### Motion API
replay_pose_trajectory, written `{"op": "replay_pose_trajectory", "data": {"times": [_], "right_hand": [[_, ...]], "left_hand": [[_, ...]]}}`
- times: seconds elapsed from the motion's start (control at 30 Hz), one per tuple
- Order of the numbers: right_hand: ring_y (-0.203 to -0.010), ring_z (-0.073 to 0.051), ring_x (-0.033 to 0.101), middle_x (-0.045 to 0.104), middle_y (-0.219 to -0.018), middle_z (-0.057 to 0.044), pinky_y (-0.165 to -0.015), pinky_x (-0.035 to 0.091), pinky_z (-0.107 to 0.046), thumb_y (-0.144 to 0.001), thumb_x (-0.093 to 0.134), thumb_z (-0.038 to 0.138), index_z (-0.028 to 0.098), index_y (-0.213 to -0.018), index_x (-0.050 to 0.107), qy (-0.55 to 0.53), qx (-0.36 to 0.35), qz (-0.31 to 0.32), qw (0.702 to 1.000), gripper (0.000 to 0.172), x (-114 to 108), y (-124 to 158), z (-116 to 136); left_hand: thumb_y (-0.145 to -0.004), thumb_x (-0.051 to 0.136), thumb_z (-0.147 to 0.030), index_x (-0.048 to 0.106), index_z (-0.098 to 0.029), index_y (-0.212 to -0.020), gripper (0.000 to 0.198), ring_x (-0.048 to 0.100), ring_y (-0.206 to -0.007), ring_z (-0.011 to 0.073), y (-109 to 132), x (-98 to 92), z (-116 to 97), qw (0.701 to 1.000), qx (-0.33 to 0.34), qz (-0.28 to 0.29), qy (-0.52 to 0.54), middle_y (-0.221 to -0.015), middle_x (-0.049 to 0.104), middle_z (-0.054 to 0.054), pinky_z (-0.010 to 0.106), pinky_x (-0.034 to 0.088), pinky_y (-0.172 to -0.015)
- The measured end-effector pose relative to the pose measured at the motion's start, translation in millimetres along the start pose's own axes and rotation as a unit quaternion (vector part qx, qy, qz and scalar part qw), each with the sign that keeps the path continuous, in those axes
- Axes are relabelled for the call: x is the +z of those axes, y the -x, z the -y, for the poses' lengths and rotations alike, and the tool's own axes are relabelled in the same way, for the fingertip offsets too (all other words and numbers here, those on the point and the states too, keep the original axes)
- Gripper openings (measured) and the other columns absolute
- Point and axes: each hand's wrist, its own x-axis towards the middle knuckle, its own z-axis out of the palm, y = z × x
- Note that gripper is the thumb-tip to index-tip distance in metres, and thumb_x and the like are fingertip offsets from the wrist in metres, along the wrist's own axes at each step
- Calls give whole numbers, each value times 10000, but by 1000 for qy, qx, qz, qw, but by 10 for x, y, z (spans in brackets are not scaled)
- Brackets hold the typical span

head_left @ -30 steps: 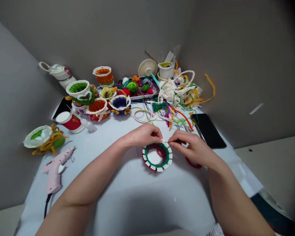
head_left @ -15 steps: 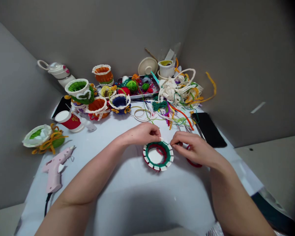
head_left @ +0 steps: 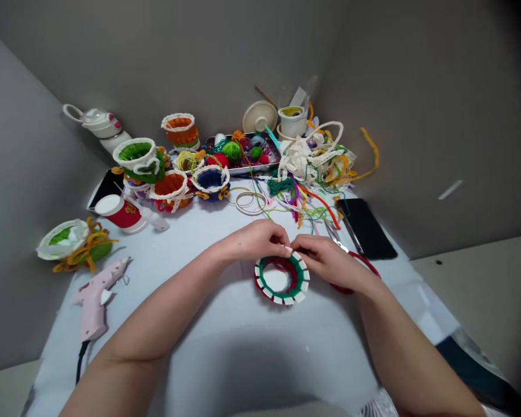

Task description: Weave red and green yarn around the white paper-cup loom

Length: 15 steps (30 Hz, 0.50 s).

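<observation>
Tabletop [head_left: 243, 347] is white and fills the lower middle of the frame, with both bare forearms [head_left: 156, 315] extending over it from the bottom edge. At lower left lies a pink glue gun [head_left: 94, 307], nozzle directed to the upper right, with a black cord [head_left: 80, 359] running from its handle. Woven cup [head_left: 299, 279] is situated just right of centre, mouth towards the camera, with green and red yarn inside and white tabs around the rim. Whether its base rests on the tabletop cannot be determined. Left hand [head_left: 263, 238] is at the cup's far rim, thumb and forefinger closed in a pinch on the edge. Right hand [head_left: 323, 258] is at the upper right of the same rim, fingers bent and drawn close together; whether they grip a strand cannot be told. Red-handled scissors [head_left: 367, 262] are partly hidden behind the right wrist. At far left stands a green basket [head_left: 99, 251] with an orange bow. A black phone [head_left: 373, 231] lies right of the scissors. Further back, left of centre, are a red and white paper cup [head_left: 125, 215] and a blue basket [head_left: 212, 180] with a white rim. Beyond, at upper centre, a metal tray [head_left: 252, 170] contains yarn balls [head_left: 231, 152], beside a heap of white lace [head_left: 297, 159].
</observation>
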Motion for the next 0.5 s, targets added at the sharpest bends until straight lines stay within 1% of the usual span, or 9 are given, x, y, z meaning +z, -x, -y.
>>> {"op": "replay_pose_trajectory", "data": {"times": [0.17,0.33,0.5], "right_hand": [[-751,-151,583,663,-847,-38,-689,437,-255,-930,503,252,193,-909,651,7,11,-7,1000,160,-81,39,-22],[-755,-149,580,650,-831,-35,-681,437,-256,-922,529,262,195,-889,653,28,-18,-36,999,145,-172,102,29],[-749,-155,572,632,-815,-42,-691,446,-276,-921,538,253,192,-872,634,27,-50,-63,996,123,-156,133,75]], "left_hand": [[-764,647,-346,687,-136,-838,226,556,-669,111,3,-24,32,1000,-22,-13,4,-736,661,6,203,385,-595],[-758,634,-344,668,-137,-803,214,542,-642,107,14,-37,29,999,-34,-33,-9,-707,639,0,206,376,-571],[-749,627,-344,660,-138,-794,214,526,-638,107,22,-29,6,998,-39,-37,-11,-691,622,-3,206,365,-561]]}}
